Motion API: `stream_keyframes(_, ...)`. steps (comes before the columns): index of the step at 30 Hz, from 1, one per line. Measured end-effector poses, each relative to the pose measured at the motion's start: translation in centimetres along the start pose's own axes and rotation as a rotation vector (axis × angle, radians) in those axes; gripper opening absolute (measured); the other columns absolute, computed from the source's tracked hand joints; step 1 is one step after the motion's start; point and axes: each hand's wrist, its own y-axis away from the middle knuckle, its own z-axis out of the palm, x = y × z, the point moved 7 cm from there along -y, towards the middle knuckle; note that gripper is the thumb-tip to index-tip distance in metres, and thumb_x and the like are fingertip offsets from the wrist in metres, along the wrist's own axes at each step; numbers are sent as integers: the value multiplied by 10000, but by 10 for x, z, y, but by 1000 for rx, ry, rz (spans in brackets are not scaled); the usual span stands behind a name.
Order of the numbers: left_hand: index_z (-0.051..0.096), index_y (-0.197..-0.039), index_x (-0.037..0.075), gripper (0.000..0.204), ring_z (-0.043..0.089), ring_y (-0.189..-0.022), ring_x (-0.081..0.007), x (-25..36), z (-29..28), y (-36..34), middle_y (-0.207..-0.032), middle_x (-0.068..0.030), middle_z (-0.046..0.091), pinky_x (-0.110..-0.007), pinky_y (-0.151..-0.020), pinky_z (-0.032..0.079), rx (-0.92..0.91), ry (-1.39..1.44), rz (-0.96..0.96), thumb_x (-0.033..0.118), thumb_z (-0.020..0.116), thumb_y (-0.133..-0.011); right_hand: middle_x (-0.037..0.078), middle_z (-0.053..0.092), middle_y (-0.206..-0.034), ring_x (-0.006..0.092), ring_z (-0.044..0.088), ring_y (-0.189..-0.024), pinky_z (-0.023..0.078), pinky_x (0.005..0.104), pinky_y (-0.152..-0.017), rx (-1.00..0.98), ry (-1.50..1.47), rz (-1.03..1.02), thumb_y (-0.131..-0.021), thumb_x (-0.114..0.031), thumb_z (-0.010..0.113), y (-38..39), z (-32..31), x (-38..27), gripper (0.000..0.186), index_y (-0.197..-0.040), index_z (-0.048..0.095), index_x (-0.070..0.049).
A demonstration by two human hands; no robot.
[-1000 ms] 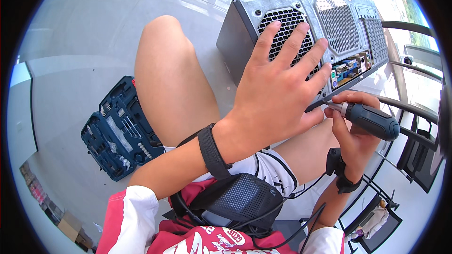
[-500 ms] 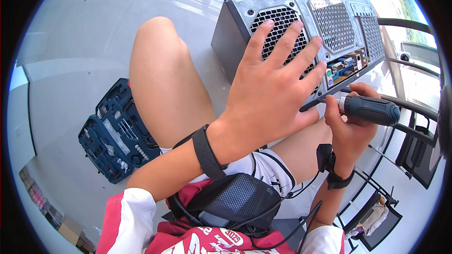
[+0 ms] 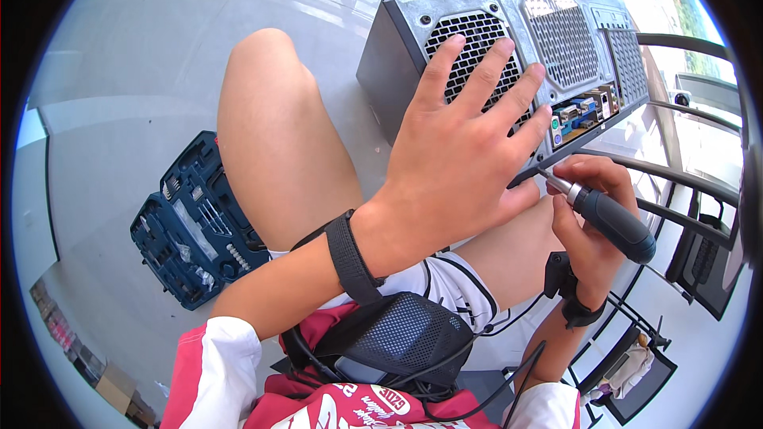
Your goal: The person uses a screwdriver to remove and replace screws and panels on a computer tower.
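A grey metal computer case (image 3: 381, 71) stands in front of me with its back panel turned up toward me. Spread flat across the vent grille of that panel is my left hand (image 3: 465, 147), fingers apart. My right hand (image 3: 592, 226) is closed around a screwdriver (image 3: 616, 224) with a dark blue-grey handle and a silver collar. The tool's tip is at the lower edge of the case, just right of my left thumb; I cannot tell whether it sits in a screw. Coloured ports (image 3: 576, 117) show in a slot of the panel.
On the floor at my left lies an open dark blue tool box (image 3: 199, 222) with bits and sockets. Black chairs (image 3: 703, 254) and metal bars stand at the right. A black mesh pouch (image 3: 405, 342) with cables rests on my lap. Boxes (image 3: 119, 389) line the far lower left.
My right hand has turned the screwdriver so its handle end swings down and toward me, and its fingers have shifted along it. My left hand stays on the case.
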Motion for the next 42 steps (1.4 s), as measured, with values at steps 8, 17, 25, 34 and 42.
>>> stream_keyframes(8,765,-1157,130,478,454,-1411,-311,1,3,0,-1419,-79,619,-590,-1227,161,-1,9,-5,434,737,-789,81,717,-957,192,746,-869,598,301,-802,325,23,74,-730,81,846,-4,-4,2,520,-1157,561,0)
stream_keyframes(17,765,-1166,136,477,457,-1410,-296,2,4,-1,-1421,-74,620,-580,-1231,157,-11,-7,-3,427,738,-788,86,687,-1006,133,703,-873,571,259,-792,277,64,23,-758,76,835,-3,-4,-3,485,-1161,573,13)
stream_keyframes(25,766,-1169,137,495,452,-1415,-296,1,2,0,-1434,-71,610,-575,-1233,158,-37,12,-18,446,753,-783,124,692,-1062,213,711,-999,567,352,-920,88,-127,132,-761,134,760,-4,-1,1,515,-1214,555,5)
stream_keyframes(34,766,-1165,131,460,456,-1410,-301,0,1,0,-1422,-77,620,-577,-1230,161,-5,14,-18,426,730,-814,81,680,-941,158,727,-862,598,286,-768,223,81,15,-755,90,822,-8,1,0,462,-1133,570,6)
stream_keyframes(42,764,-1146,129,483,451,-1417,-306,-1,1,0,-1406,-85,625,-579,-1225,174,4,27,-16,462,755,-795,69,667,-981,126,696,-826,576,239,-725,237,37,115,-774,67,833,-7,0,7,452,-1155,595,27)
